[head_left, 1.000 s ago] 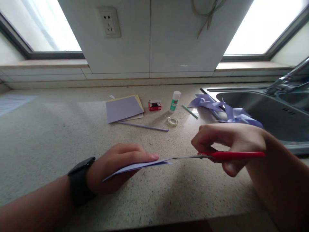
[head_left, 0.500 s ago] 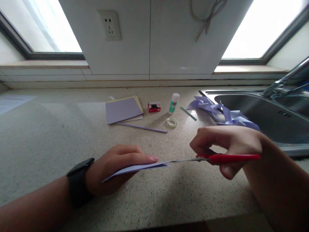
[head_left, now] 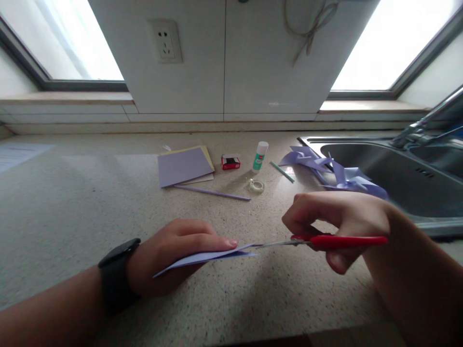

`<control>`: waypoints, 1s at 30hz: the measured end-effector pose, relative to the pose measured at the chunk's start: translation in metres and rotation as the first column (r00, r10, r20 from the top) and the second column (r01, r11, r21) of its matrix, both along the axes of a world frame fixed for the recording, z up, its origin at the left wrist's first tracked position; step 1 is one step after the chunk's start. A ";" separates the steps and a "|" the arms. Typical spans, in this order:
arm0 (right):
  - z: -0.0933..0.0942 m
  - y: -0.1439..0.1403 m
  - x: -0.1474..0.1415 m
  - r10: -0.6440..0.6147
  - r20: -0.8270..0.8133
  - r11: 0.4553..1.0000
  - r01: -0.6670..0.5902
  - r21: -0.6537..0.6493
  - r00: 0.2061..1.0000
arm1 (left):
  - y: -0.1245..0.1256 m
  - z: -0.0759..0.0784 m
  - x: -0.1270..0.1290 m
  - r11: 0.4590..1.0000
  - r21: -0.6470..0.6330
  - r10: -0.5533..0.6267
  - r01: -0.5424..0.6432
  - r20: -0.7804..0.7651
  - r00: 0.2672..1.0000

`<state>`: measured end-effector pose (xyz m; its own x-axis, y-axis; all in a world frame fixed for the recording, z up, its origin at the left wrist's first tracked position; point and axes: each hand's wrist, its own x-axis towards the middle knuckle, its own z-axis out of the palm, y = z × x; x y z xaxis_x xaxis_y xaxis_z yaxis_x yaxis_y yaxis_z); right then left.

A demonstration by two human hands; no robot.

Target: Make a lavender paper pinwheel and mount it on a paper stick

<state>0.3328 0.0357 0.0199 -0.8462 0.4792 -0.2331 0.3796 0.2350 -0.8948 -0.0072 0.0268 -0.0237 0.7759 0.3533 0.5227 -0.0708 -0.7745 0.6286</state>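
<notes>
My left hand [head_left: 181,246] pinches a purple sheet of paper [head_left: 202,259], thumb side up, holding it nearly edge-on above the counter. At its right end the paper parts into two layers. My right hand [head_left: 340,217] has its fingers through the handles of red-handled scissors [head_left: 347,242]. The scissor blades point left and reach the right end of the paper; how far they overlap it is hard to see. Beyond the hands lie a purple paper stick [head_left: 213,193], a roll of clear tape [head_left: 257,186] and a glue stick [head_left: 260,157].
A stack of coloured paper [head_left: 184,167] lies at the back left, beside a small red box [head_left: 230,162]. A green stick [head_left: 282,171] rests near purple paper pinwheels [head_left: 347,178] at the edge of the steel sink [head_left: 361,149]. A printed sheet [head_left: 20,155] lies far left.
The scissors and my right hand have shifted slightly left and down. The two layers at the paper's right end stand further apart. My left hand keeps its hold.
</notes>
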 end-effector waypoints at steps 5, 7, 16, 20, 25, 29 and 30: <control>0.000 0.003 -0.003 0.040 0.025 0.999 -0.040 -0.030 0.999 | 0.000 -0.001 -0.002 1.000 -0.026 -0.003 0.002 -0.033 0.999; 0.000 0.004 -0.004 0.057 0.031 0.997 -0.055 -0.047 0.998 | 0.000 -0.002 -0.002 1.000 -0.023 -0.013 0.012 -0.046 0.999; 0.000 0.003 -0.001 0.071 0.056 0.997 -0.069 -0.047 0.996 | 0.003 -0.001 -0.002 0.999 -0.048 -0.013 0.012 -0.029 0.999; -0.001 0.002 0.001 0.066 0.027 0.997 -0.065 -0.028 0.997 | 0.004 0.000 -0.003 0.998 -0.067 0.006 -0.006 -0.003 1.000; 0.000 0.000 0.001 0.039 0.033 0.998 -0.037 -0.056 0.999 | 0.004 -0.003 -0.002 1.000 -0.017 0.012 -0.011 0.037 0.999; 0.002 0.002 -0.002 0.018 0.033 0.997 -0.015 -0.080 0.999 | 0.003 -0.006 -0.002 0.997 -0.028 0.072 -0.072 0.003 0.997; 0.002 0.003 -0.002 0.013 0.035 0.996 -0.010 -0.087 0.999 | 0.003 -0.006 -0.003 0.995 -0.025 0.092 -0.093 -0.033 0.995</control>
